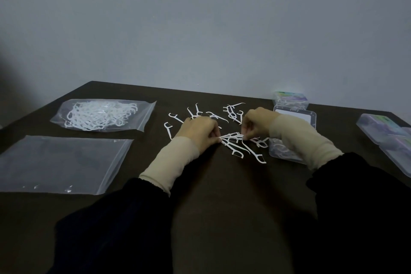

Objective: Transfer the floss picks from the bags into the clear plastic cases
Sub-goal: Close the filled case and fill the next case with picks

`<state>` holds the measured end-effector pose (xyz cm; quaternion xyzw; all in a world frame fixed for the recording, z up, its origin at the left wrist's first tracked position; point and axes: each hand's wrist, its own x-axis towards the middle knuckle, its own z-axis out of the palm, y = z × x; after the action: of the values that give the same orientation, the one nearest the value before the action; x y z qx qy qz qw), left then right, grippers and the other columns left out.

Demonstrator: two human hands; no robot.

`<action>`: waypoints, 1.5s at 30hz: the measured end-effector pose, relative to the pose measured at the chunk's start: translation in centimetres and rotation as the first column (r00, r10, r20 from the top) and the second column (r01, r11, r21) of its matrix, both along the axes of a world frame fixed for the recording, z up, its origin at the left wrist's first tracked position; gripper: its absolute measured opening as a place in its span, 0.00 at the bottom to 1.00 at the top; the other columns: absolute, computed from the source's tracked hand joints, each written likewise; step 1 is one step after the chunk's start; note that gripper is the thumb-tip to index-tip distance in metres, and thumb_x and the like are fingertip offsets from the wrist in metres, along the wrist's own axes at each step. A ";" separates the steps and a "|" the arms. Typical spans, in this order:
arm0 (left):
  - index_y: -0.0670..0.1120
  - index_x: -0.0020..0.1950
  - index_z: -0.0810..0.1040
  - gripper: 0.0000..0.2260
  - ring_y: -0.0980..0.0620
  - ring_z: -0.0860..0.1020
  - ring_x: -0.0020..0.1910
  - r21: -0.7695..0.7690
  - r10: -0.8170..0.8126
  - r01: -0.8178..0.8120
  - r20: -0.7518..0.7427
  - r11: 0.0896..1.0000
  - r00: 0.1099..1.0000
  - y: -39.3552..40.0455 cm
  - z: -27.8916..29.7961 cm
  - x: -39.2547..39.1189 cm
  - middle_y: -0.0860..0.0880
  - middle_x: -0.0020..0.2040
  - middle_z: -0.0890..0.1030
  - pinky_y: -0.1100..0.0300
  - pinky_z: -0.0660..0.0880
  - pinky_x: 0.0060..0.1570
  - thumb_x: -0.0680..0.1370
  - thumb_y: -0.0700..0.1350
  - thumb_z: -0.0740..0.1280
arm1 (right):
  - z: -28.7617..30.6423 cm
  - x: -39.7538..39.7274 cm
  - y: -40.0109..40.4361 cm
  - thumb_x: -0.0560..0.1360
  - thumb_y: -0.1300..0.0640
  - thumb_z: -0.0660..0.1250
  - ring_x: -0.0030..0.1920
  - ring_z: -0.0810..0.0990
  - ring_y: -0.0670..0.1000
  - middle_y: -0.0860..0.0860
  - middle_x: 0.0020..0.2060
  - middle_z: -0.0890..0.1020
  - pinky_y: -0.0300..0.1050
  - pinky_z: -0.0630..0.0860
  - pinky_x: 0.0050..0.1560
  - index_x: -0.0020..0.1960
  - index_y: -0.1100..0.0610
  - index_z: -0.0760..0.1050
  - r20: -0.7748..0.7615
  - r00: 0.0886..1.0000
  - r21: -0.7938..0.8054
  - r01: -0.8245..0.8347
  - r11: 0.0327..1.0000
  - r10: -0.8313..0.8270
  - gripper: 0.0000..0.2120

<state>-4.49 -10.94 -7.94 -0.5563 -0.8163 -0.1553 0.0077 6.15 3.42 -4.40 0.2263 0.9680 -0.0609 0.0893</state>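
Several white floss picks (246, 151) lie scattered on the dark table (218, 184) around both hands. My left hand (199, 132) pinches a small bunch of picks (230, 136) by one end. My right hand (258, 125) pinches the other end of the same bunch. An open clear plastic case (281, 152) holding some picks sits just right of the hands, partly hidden by my right wrist; its lid (298, 115) lies behind. A zip bag full of floss picks (102, 115) lies at the back left.
A flat, nearly empty zip bag (60, 164) lies at the near left. A filled clear case (291, 100) stands at the back right by the wall. Stacked closed cases (387, 133) sit at the right table edge.
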 end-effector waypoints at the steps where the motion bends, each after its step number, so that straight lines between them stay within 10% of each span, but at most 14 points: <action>1: 0.48 0.53 0.77 0.07 0.52 0.73 0.58 -0.006 -0.022 0.022 -0.069 1.000 0.997 0.1 0.0 0.0 0.52 0.53 0.78 0.57 0.63 0.56 0.78 0.49 0.63 | 0.1 -0.1 -0.1 0.73 0.55 0.69 0.51 0.79 0.52 0.50 0.45 0.81 0.47 0.75 0.55 0.47 0.55 0.79 0.036 0.999 0.030 -0.007 1.000 0.006 0.05; 18: 0.50 0.51 0.78 0.11 0.53 0.72 0.58 0.049 0.077 -0.064 -0.355 0.997 0.932 0.4 -0.5 -0.3 0.54 0.52 0.79 0.51 0.53 0.67 0.80 0.52 0.58 | -1.3 0.7 -0.9 0.81 0.54 0.51 0.62 0.70 0.54 0.53 0.58 0.75 0.53 0.60 0.63 0.56 0.57 0.71 0.089 0.993 0.366 -0.101 0.925 0.074 0.13; 26: 0.52 0.51 0.77 0.09 0.55 0.73 0.57 0.205 0.172 -0.128 -0.212 0.970 0.962 0.0 -0.2 -0.4 0.55 0.49 0.79 0.51 0.47 0.67 0.80 0.52 0.59 | -0.6 2.8 0.6 0.81 0.52 0.54 0.48 0.76 0.49 0.47 0.41 0.76 0.48 0.61 0.62 0.53 0.55 0.70 -0.263 0.963 0.130 -0.027 0.991 0.061 0.09; 31: 0.53 0.44 0.80 0.06 0.56 0.76 0.49 0.398 0.202 -0.202 0.043 0.895 0.978 -0.1 0.4 0.0 0.56 0.41 0.79 0.57 0.48 0.65 0.76 0.53 0.65 | 0.7 4.9 0.6 0.78 0.56 0.61 0.40 0.74 0.47 0.46 0.37 0.76 0.42 0.71 0.47 0.49 0.59 0.73 -0.616 0.788 -0.244 -0.156 0.957 -0.029 0.06; 38: 0.53 0.44 0.80 0.07 0.56 0.76 0.46 0.447 0.190 -0.228 0.128 0.865 0.973 1.3 0.1 2.0 0.55 0.39 0.79 0.59 0.48 0.63 0.76 0.54 0.65 | 0.6 10.7 3.0 0.79 0.53 0.58 0.51 0.75 0.49 0.45 0.44 0.74 0.50 0.55 0.69 0.47 0.50 0.69 -0.341 0.939 0.269 0.048 0.962 0.049 0.02; 45: 0.53 0.42 0.80 0.07 0.57 0.75 0.44 0.479 0.161 -0.216 0.153 0.851 0.975 3.3 0.0 4.5 0.56 0.37 0.78 0.56 0.48 0.65 0.76 0.53 0.66 | -0.6 12.1 3.5 0.78 0.51 0.61 0.58 0.73 0.47 0.46 0.53 0.78 0.49 0.50 0.71 0.53 0.49 0.74 -0.307 0.952 0.296 0.106 0.949 -0.010 0.07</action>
<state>0.02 -7.65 -7.93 -0.4439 -0.7994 -0.3864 0.1207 18.27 6.94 -4.96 0.2541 0.9607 0.0550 -0.0978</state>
